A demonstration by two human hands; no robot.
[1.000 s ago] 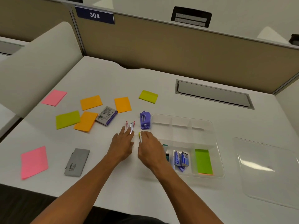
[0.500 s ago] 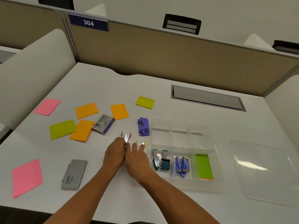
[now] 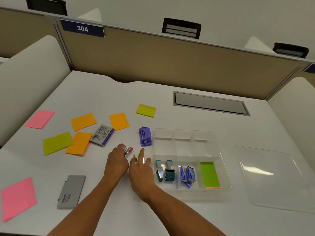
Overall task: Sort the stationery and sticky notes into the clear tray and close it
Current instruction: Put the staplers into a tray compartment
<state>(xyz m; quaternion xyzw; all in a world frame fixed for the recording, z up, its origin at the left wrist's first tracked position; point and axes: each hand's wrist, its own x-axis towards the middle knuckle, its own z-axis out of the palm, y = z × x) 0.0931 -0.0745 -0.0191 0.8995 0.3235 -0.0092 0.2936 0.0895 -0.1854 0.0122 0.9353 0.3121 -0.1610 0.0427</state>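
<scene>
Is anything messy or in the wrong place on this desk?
Yes. Sticky notes, like the orange notes and pink notes, lie scattered at odd angles instead of in the clear tray. Its lid lies off to the side. Nothing looks spilled or broken.

Upper left of frame, the blue plate [image 3: 82,29] on my cubicle partition reads "304" in white. Grey case [image 3: 71,192] at lower left has a brand printed along its edge, too blurry for me to read for sure. Purple-edged box [image 3: 102,135] left of centre has print, illegible.
</scene>
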